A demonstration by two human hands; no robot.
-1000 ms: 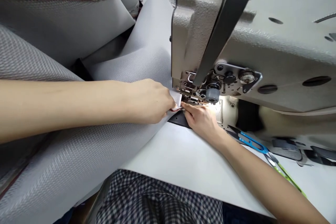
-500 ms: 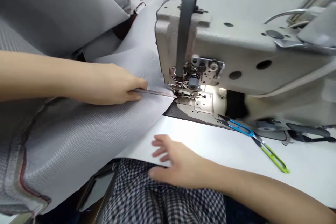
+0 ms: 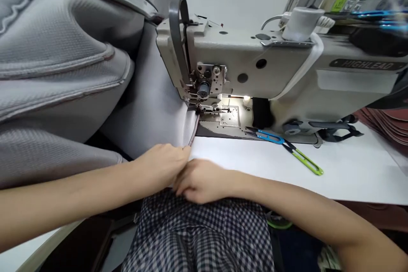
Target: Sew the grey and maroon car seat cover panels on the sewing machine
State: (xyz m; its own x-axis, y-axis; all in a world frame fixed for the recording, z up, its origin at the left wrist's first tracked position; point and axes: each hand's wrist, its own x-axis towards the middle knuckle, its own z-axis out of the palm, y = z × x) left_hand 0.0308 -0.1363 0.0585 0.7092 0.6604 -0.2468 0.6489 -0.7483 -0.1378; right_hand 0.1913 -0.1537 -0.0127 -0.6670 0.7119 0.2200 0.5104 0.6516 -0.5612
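A large piece of grey fabric (image 3: 153, 93) runs under the presser foot of a sewing machine (image 3: 229, 55), its seamed edge coming toward me. My left hand (image 3: 164, 159) is closed on that edge at the front of the white table. Right beside it, touching or nearly so, my right hand (image 3: 202, 180) has its fingers curled at the fabric's near end. What lies within those fingers is hidden, and the hand is slightly blurred. The needle area is lit by a small lamp.
Blue thread snips (image 3: 269, 137) and green thread snips (image 3: 307, 161) lie on the white table (image 3: 255, 157) at right. Bulky folded grey fabric (image 3: 63, 68) is heaped at left. Brown-red sheets (image 3: 385, 123) are stacked far right. A white thread cone (image 3: 301, 23) sits atop the machine.
My left hand has come toward me with the fabric edge, which now runs toward my lap. My right hand has closed and joined it. The view has turned right.
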